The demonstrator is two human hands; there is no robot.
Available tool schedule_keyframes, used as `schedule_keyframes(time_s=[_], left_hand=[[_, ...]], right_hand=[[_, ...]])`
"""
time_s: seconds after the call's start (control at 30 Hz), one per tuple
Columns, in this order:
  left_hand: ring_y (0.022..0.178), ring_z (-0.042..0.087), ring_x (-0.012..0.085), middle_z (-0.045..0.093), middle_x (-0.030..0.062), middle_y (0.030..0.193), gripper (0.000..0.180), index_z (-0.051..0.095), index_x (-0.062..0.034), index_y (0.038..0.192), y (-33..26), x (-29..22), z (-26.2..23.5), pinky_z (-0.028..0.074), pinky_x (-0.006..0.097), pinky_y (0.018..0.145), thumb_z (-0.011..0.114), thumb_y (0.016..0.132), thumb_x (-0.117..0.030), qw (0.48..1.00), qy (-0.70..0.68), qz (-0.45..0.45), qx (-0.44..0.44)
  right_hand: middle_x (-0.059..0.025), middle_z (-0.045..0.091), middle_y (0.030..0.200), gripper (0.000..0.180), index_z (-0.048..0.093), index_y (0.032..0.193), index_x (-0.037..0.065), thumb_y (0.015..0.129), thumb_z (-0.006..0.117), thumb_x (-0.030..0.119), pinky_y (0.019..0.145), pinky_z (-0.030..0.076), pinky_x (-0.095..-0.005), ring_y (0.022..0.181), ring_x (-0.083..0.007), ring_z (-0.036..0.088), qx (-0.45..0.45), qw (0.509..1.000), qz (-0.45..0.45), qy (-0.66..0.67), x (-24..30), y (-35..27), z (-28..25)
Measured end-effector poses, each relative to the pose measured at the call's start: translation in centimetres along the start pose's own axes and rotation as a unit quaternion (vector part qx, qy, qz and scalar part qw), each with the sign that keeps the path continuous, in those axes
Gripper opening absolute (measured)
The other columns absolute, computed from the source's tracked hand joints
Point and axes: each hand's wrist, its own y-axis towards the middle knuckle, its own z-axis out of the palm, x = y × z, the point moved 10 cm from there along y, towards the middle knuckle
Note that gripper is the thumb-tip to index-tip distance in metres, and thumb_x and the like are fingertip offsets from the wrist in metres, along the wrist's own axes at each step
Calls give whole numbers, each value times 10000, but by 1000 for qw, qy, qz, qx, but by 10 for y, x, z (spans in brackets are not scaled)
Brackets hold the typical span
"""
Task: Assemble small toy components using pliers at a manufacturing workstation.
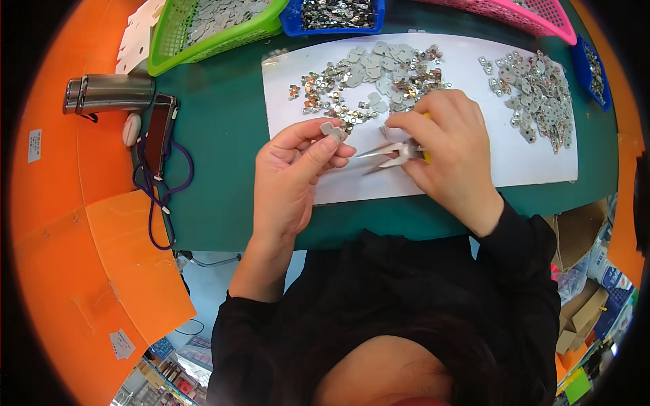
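Note:
Pinched between the thumb and fingers of my left hand (291,166) is a small flat grey metal plate (332,130). My right hand (450,145) is closed round needle-nose pliers (404,152) with yellow on the handle. Their jaws stand apart and point left toward my left fingers, not touching the plate. Just beyond both hands, loose grey plates (380,64) and small shiny metal fittings (318,88) lie heaped on a white sheet (352,193). A second pile of metal parts (538,95) is at the sheet's right side.
A green basket (223,42), a blue bin (332,30) and a pink basket (542,27) line the far edge; another blue bin (590,73) is far right. On the left are a steel flask (112,93) and a phone (159,135) with a purple cord (186,177). Orange panels (51,223) flank the green table (223,216).

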Motion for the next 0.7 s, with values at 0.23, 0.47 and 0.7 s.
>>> schedule_keyframes(time_s=[0.23,0.47,0.7], left_hand=[[864,679,172,684,115,980,263,641,52,1168,-4,7,2,543,278,772,660,916,-21,1000,19,-22,5],[832,699,200,689,131,938,247,585,38,1151,-8,0,1,554,287,727,653,920,-22,1000,-8,12,14],[851,708,218,694,145,953,265,574,36,1203,-10,0,-28,566,292,737,607,951,-37,998,-38,14,-46]], right_hand=[[-46,565,881,322,664,889,116,597,743,8,770,425,-386,916,-279,555,4,998,-38,-47,1,2,12],[-55,590,843,180,671,920,47,756,695,-24,702,408,-308,809,-209,549,-41,997,48,49,-36,7,-32],[-54,573,844,85,672,933,16,849,659,6,686,395,-261,783,-153,523,25,975,169,139,-57,-15,-30]])
